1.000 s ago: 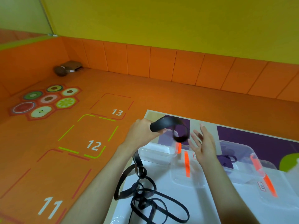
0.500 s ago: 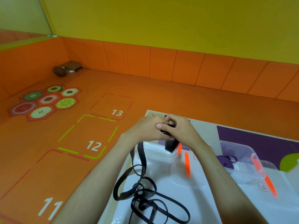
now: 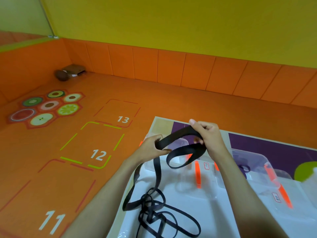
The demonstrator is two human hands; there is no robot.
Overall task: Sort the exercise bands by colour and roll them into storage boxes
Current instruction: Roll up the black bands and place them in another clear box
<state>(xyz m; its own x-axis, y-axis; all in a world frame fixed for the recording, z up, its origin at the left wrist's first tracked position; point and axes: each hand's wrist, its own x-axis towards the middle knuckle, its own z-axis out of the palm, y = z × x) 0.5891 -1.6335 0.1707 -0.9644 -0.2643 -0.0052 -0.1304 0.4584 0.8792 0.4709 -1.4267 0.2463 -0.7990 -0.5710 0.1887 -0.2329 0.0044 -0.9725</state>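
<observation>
Head view: two hands and one black band [image 3: 178,134] stretched between them. The left hand [image 3: 151,148] pinched one end of the span and the right hand [image 3: 209,136] gripped the other, with a loop hanging below. The rest trailed into a tangle on the white counter [image 3: 197,213]. Two clear boxes lay behind: a near box [image 3: 181,143] and a right box [image 3: 257,157] holding one purple band [image 3: 244,169].

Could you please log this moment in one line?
left hand: grips black band | right hand: holds its loop | rest: tangled on white surface
</observation>
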